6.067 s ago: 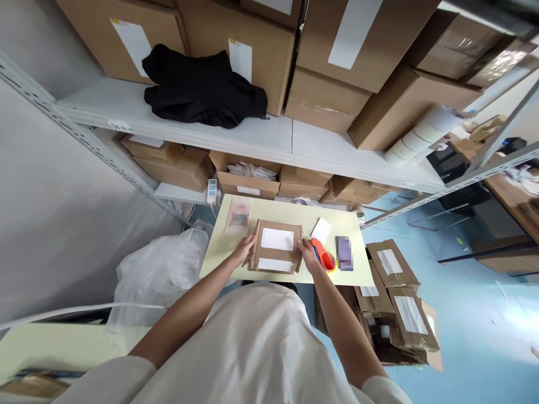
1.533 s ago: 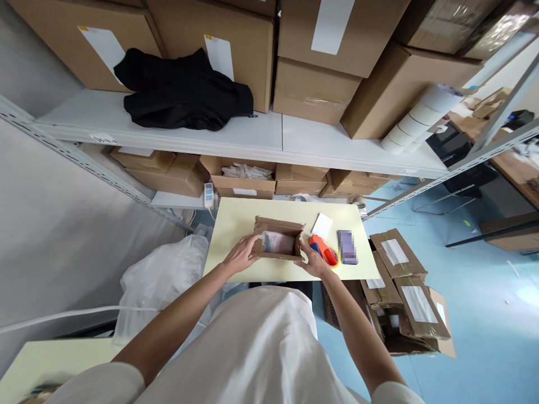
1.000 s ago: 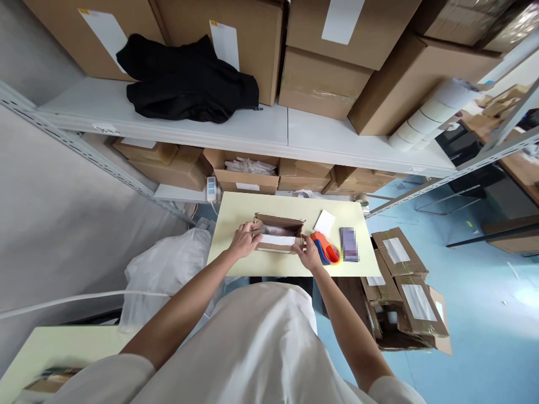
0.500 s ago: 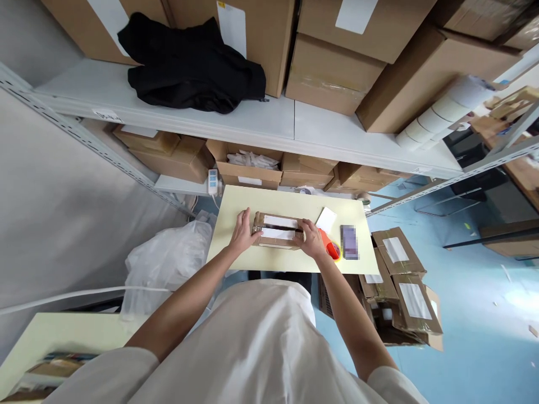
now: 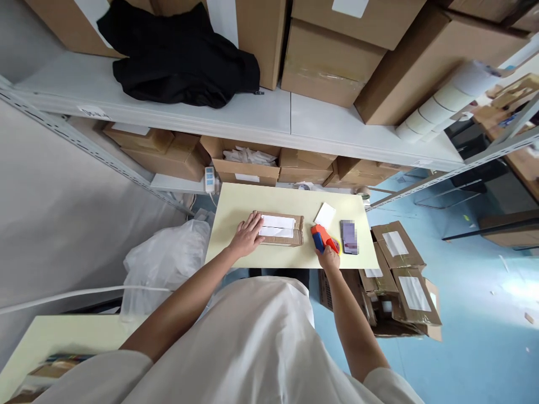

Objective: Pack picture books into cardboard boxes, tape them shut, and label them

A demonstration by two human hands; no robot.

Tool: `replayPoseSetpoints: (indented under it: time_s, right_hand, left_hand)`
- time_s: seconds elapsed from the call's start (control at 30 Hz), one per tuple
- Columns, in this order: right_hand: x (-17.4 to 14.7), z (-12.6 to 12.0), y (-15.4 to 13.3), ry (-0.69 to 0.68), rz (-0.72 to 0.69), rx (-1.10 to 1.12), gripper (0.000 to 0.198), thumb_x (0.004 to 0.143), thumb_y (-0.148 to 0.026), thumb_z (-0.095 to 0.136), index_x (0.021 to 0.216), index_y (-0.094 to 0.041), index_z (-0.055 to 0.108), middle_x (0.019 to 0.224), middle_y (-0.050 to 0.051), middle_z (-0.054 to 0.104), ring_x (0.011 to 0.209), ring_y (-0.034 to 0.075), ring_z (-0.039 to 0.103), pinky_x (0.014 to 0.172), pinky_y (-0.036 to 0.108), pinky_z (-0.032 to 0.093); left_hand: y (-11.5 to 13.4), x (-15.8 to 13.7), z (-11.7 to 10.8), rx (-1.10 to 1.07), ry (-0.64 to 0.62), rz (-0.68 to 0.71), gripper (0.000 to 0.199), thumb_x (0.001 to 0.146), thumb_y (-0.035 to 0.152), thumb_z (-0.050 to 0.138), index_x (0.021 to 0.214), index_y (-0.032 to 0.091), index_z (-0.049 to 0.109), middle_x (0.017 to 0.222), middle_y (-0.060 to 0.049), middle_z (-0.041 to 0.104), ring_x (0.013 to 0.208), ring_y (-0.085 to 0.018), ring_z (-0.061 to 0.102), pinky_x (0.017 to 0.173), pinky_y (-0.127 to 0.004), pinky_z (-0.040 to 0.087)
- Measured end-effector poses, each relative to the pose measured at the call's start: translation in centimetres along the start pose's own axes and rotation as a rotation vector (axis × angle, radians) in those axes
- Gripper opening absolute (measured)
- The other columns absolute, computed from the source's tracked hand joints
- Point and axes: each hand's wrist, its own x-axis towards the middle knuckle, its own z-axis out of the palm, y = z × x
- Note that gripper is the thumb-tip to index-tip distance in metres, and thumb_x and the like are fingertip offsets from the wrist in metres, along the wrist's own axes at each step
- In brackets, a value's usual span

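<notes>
Lying near the orange tape dispenser [image 5: 323, 233]: white card [image 5: 325, 215], blurred purple rectangle [image 5: 349, 237].

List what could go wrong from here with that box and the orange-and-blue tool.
The box's top flaps might spring up at the right end: only the left hand presses the box, at its left end.
Lifting the orange-and-blue tool could nudge the white card or purple item close by.
The right hand is near the table's front edge, so a dropped tool might fall off.
</notes>
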Motion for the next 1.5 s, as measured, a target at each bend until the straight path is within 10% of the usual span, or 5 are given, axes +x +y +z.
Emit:
replayPoseSetpoints:
  time_s: [0.33,0.57,0.87,1.03,1.5]
  right_hand:
    - [0.2,-6.9,-4.9,0.254,-0.35,0.574,0.045,0.09,-0.054,0.027,0.061,-0.022,0.038,0.054,-0.001,0.039,0.054,0.013,0.037,0.05,0.026,0.031]
    - [0.5,-7.2,-13.3,-0.217,-0.57,0.385,0.055,0.078,-0.068,0.046,0.051,-0.022,0.033,0.049,-0.004,0.031,0.05,0.009,0.027,0.047,0.026,0.025]
    - [1.9,-7.0,-12.7,-0.265,-0.561,0.344,0.057,0.077,-0.071,0.043,0.051,-0.022,0.033,0.049,-0.004,0.032,0.05,0.01,0.028,0.047,0.026,0.027]
    - [1.6,-6.9,-12.7,-0.264,-0.586,0.345,0.057,0.078,-0.07,0.043,0.051,-0.022,0.034,0.049,-0.003,0.032,0.049,0.01,0.029,0.047,0.026,0.027]
    - [1.3,-11.2,-10.8,-0.093,-0.691,0.083,0.057,0.081,-0.067,0.042,0.048,-0.021,0.033,0.047,-0.003,0.033,0.049,0.01,0.03,0.049,0.026,0.029]
  left_hand:
    - [0.2,-1.9,0.3,-0.041,0.052,0.007,0.059,0.093,0.037,0.042,0.147,0.017,0.033,0.157,-0.012,0.024,0.147,-0.028,0.015,0.111,-0.047,0.028]
    - [0.5,-2.1,0.0,-0.118,0.078,0.003,0.056,0.089,0.034,0.049,0.143,0.02,0.04,0.157,-0.012,0.025,0.146,-0.031,0.016,0.11,-0.053,0.027]
    - [2.8,0.1,-1.9,-0.753,0.306,-0.234,0.067,0.088,0.038,0.053,0.147,0.017,0.03,0.154,-0.018,0.03,0.139,-0.03,0.035,0.109,-0.046,0.035]
    - [4.1,2.9,-3.3,-1.318,0.047,-0.542,0.045,0.089,0.044,0.052,0.121,0.013,0.057,0.107,-0.015,0.07,0.083,-0.018,0.071,0.07,-0.027,0.054]
    - [-3.2,0.8,-4.9,-1.137,0.155,-0.601,0.027,0.079,0.04,0.062,0.072,0.014,0.065,0.068,-0.005,0.071,0.059,-0.013,0.066,0.056,-0.022,0.049]
